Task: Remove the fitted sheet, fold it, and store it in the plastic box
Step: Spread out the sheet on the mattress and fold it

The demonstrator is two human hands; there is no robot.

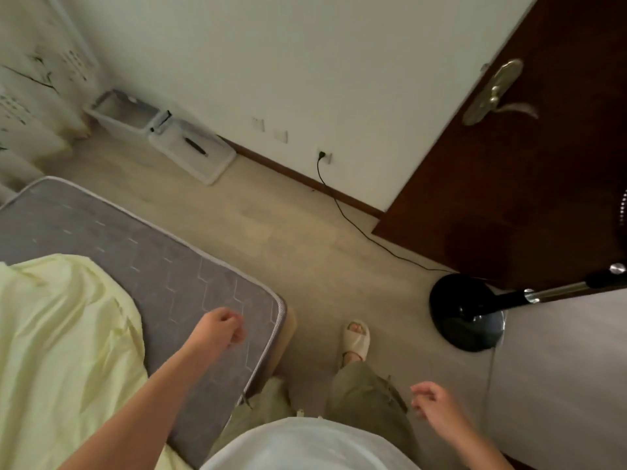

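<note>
Where the pale floor (271, 215) meets the white wall, upper left, we see the plastic box (125, 118) standing open, a clear lid (193, 149) beside it. Lower left, the yellow fitted sheet (61, 334) lies bunched on the grey mattress (142, 266). Our left hand (222, 329) hovers over the mattress corner with fingers curled on nothing; our right hand (431, 398) hangs with fingers loosely apart. A black fan base (464, 313) stands at right.

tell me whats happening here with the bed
A person stands at a corner of the mattress. The yellow fitted sheet is off this corner and lies bunched on the left, leaving the grey top bare here. The left hand hovers over that bare corner, fingers curled, holding nothing; the right hand hangs loose and empty. The plastic box sits open on the floor by the far wall.
</note>
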